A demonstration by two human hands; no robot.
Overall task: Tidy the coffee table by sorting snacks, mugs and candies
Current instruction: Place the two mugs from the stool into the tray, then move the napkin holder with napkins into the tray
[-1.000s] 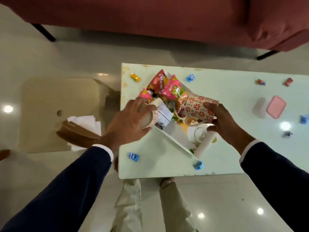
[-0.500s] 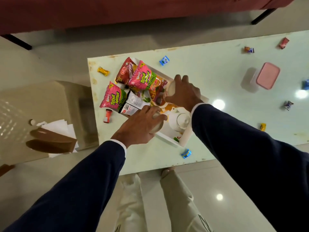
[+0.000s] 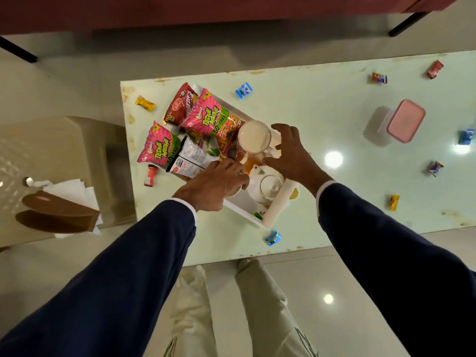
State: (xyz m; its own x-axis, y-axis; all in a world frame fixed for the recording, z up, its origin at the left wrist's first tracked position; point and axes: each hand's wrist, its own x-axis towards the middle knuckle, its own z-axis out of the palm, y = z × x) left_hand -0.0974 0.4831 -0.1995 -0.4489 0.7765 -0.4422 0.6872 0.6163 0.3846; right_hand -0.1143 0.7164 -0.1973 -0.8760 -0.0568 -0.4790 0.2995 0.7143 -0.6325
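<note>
A white tray [image 3: 270, 215] lies on the pale green coffee table [image 3: 322, 104]. In it are pink snack packets [image 3: 208, 117], a white packet [image 3: 190, 161], a white teapot [image 3: 268, 186] and an upright patterned mug [image 3: 254, 136] seen from above. My right hand [image 3: 291, 155] hovers just right of that mug with its fingers spread, holding nothing. My left hand [image 3: 213, 184] is closed over a beige mug [image 3: 235, 194] at the tray's near-left side; the hand hides most of that mug. Wrapped candies lie loose on the table, among them a yellow candy [image 3: 145, 103] and a blue candy [image 3: 243, 90].
A pink-lidded container [image 3: 405, 121] stands at the table's right, with several candies around it. A blue candy [image 3: 273, 238] lies near the front edge. A beige stool [image 3: 77, 150] with a brown tissue holder [image 3: 59, 215] stands left of the table. A red sofa [image 3: 180, 9] runs behind.
The right hand stood the patterned mug upright in the tray and let go of it. The left hand brought the beige mug down into the tray beside the teapot.
</note>
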